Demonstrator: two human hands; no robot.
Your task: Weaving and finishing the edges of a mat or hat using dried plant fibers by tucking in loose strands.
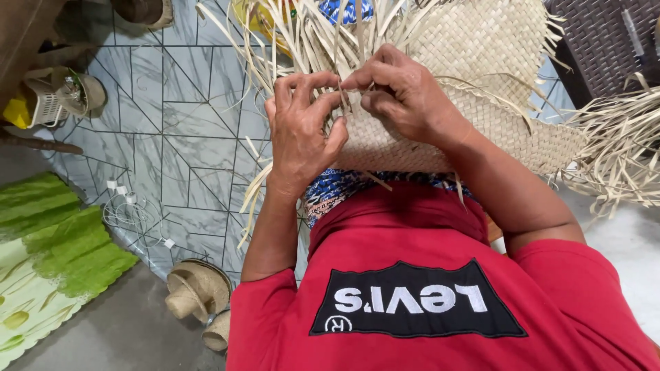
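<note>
My left hand (299,130) and right hand (405,96) both pinch pale straw strips (342,93) together, fingers closed, over the woven mat (495,55) on my lap.

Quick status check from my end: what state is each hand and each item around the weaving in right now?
Left hand: fingers curled, pinching strips at the mat's edge.
Right hand: pinching a strip beside the left.
Woven mat: partly woven, loose strips fanning from its unfinished edge.
Loose strips: unwoven, piled at right.
Fibre rolls: coiled, on the floor.
White cable: loosely tangled, unplugged.
</note>
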